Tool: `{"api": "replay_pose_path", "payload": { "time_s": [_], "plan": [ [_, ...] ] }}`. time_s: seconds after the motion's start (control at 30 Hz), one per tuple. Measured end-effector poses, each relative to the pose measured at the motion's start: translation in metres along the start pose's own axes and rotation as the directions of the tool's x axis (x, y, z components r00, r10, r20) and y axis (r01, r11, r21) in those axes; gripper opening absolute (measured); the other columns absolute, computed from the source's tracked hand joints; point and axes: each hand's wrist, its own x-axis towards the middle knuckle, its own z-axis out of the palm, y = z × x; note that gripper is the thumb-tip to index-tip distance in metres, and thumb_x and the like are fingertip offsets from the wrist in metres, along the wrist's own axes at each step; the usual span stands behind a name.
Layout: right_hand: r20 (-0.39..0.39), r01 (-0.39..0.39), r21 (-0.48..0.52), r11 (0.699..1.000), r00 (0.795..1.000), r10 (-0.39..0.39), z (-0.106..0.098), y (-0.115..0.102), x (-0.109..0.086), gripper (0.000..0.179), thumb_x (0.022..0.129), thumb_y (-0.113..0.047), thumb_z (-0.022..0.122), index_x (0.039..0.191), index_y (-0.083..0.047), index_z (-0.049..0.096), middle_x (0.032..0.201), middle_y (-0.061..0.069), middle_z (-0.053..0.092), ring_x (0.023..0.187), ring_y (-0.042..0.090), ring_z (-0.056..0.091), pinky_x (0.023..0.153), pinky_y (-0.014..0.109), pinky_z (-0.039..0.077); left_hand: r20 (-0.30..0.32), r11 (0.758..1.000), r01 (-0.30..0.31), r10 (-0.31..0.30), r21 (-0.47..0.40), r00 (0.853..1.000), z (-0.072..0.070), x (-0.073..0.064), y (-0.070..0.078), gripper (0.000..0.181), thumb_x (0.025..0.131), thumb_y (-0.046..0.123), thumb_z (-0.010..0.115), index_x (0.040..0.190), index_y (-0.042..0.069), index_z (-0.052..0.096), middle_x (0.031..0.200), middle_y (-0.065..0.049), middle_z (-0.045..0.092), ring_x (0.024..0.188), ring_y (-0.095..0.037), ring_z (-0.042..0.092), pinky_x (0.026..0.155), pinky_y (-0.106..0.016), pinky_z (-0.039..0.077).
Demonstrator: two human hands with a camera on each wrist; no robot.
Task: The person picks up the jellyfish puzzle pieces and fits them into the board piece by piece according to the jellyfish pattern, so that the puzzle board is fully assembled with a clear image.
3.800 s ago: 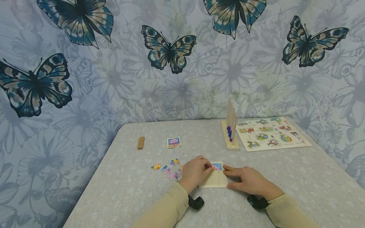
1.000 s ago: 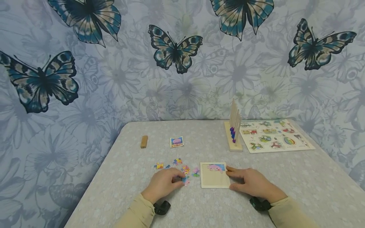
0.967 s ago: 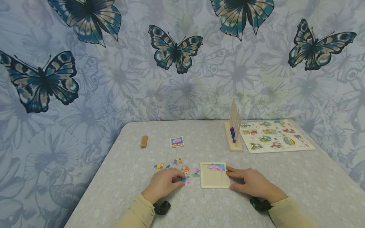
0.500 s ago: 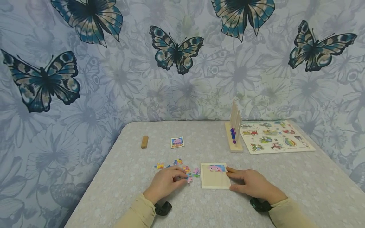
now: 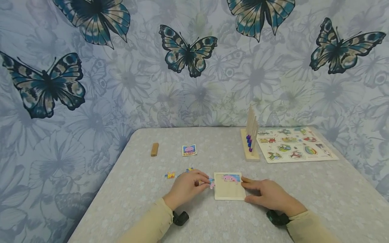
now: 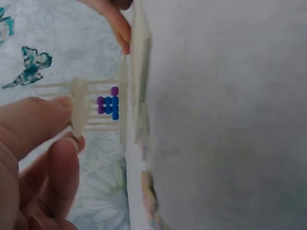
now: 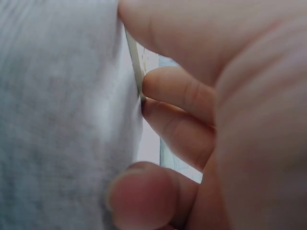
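Observation:
My left hand [image 5: 187, 189] pinches a puzzle piece [image 5: 211, 184] with pink and blue print between thumb and fingers, just left of a square wooden puzzle tray [image 5: 229, 196]. In the left wrist view the piece [image 6: 79, 108] is seen on its plain pale side, raised above the table. Pink and blue pieces [image 5: 231, 178] lie joined along the tray's far side. Against the tray's right edge rest the thumb and extended fingers of my right hand [image 5: 268, 194]. Loose pieces, one of them yellow [image 5: 171, 175], lie left of the tray; my left hand hides others.
A picture card [image 5: 189, 150] and a small wooden block [image 5: 154, 149] lie farther back on the patterned tablecloth [image 5: 136, 192]. At the back right stand a peg rack [image 5: 251, 156] with blue and purple beads and a flat picture board [image 5: 304, 158].
My left hand has gone from the tray to the loose pieces, then lifted a pink-blue piece and carried it right toward the tray. My right hand stays at the tray's edge.

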Motion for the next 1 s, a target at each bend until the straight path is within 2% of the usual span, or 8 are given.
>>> {"api": "replay_pose_path", "payload": {
  "time_s": [0.13, 0.23, 0.3, 0.47, 0.53, 0.63, 0.83, 1.0],
  "plan": [
    [0.002, 0.000, 0.013, 1.000, 1.000, 0.000, 0.003, 0.001, 0.000, 0.066, 0.092, -0.062, 0.066, 0.144, -0.023, 0.062, 0.154, -0.006, 0.051, 0.129, 0.025, 0.062, 0.097, 0.048, 0.054, 0.078, 0.994, 0.026, -0.034, 0.108, 0.996, 0.002, 0.019, 0.005, 0.010, 0.095, 0.032, 0.076, 0.100, 0.027, 0.082, 0.111, 0.013, 0.073, 0.070, 0.003, 0.056, 0.061, -0.018, 0.046],
    [0.000, 0.001, 0.011, 1.000, 1.000, -0.001, 0.004, 0.001, 0.001, 0.066, 0.092, -0.063, 0.066, 0.144, -0.022, 0.062, 0.154, -0.006, 0.052, 0.127, 0.024, 0.062, 0.096, 0.046, 0.055, 0.116, 0.982, 0.002, -0.024, 0.186, 0.993, 0.009, 0.030, 0.007, 0.010, 0.094, 0.035, 0.076, 0.100, 0.028, 0.080, 0.108, 0.014, 0.073, 0.078, 0.000, 0.062, 0.066, -0.020, 0.049],
    [0.011, -0.003, 0.024, 1.000, 1.000, 0.002, 0.005, 0.001, 0.003, 0.065, 0.092, -0.061, 0.067, 0.144, -0.022, 0.062, 0.154, -0.006, 0.051, 0.109, 0.021, 0.069, 0.088, 0.040, 0.057, 0.121, 0.977, -0.010, -0.017, 0.215, 0.993, 0.014, 0.035, 0.006, 0.010, 0.094, 0.034, 0.077, 0.100, 0.027, 0.080, 0.108, 0.013, 0.073, 0.082, -0.003, 0.065, 0.068, -0.021, 0.051],
    [0.026, 0.002, 0.016, 1.000, 1.000, -0.003, 0.004, -0.001, 0.010, 0.064, 0.092, -0.061, 0.068, 0.144, -0.024, 0.062, 0.154, -0.007, 0.052, 0.109, 0.015, 0.067, 0.088, 0.038, 0.056, 0.079, 0.979, 0.044, -0.061, 0.201, 0.995, 0.026, 0.036, 0.000, 0.008, 0.093, 0.032, 0.078, 0.100, 0.028, 0.080, 0.110, 0.012, 0.073, 0.078, 0.000, 0.062, 0.065, -0.020, 0.049],
    [0.021, 0.003, 0.008, 1.000, 1.000, -0.003, 0.003, -0.001, 0.011, 0.064, 0.092, -0.061, 0.068, 0.143, -0.024, 0.063, 0.153, -0.007, 0.053, 0.128, 0.019, 0.061, 0.098, 0.045, 0.054, 0.061, 0.981, 0.054, -0.067, 0.187, 0.996, 0.030, 0.036, -0.004, 0.008, 0.093, 0.032, 0.078, 0.100, 0.028, 0.080, 0.108, 0.012, 0.072, 0.075, 0.002, 0.058, 0.064, -0.020, 0.047],
    [0.021, -0.007, 0.016, 1.000, 1.000, 0.007, 0.002, -0.001, 0.009, 0.064, 0.091, -0.061, 0.069, 0.143, -0.024, 0.063, 0.153, -0.007, 0.053, 0.129, 0.023, 0.061, 0.098, 0.048, 0.054, 0.049, 0.985, 0.028, -0.037, 0.170, 0.998, 0.036, 0.036, -0.008, 0.009, 0.093, 0.032, 0.078, 0.101, 0.028, 0.080, 0.106, 0.013, 0.072, 0.074, 0.004, 0.056, 0.065, -0.019, 0.047],
    [0.003, -0.013, 0.004, 1.000, 1.000, 0.013, 0.001, 0.001, 0.003, 0.063, 0.091, -0.061, 0.069, 0.142, -0.024, 0.064, 0.152, -0.006, 0.053, 0.125, 0.019, 0.062, 0.092, 0.039, 0.055, 0.042, 0.992, -0.015, 0.009, 0.129, 0.999, 0.043, 0.037, -0.010, 0.011, 0.094, 0.031, 0.076, 0.103, 0.027, 0.081, 0.111, 0.014, 0.072, 0.080, 0.004, 0.059, 0.068, -0.018, 0.048],
    [-0.004, -0.013, 0.018, 1.000, 1.000, 0.014, 0.002, 0.002, 0.001, 0.064, 0.091, -0.060, 0.069, 0.143, -0.023, 0.063, 0.153, -0.006, 0.053, 0.129, 0.023, 0.061, 0.097, 0.046, 0.054, 0.048, 0.991, -0.034, 0.028, 0.130, 0.998, 0.045, 0.037, -0.010, 0.012, 0.096, 0.032, 0.075, 0.105, 0.027, 0.081, 0.113, 0.013, 0.072, 0.083, 0.003, 0.062, 0.071, -0.018, 0.050]
  ]
}}
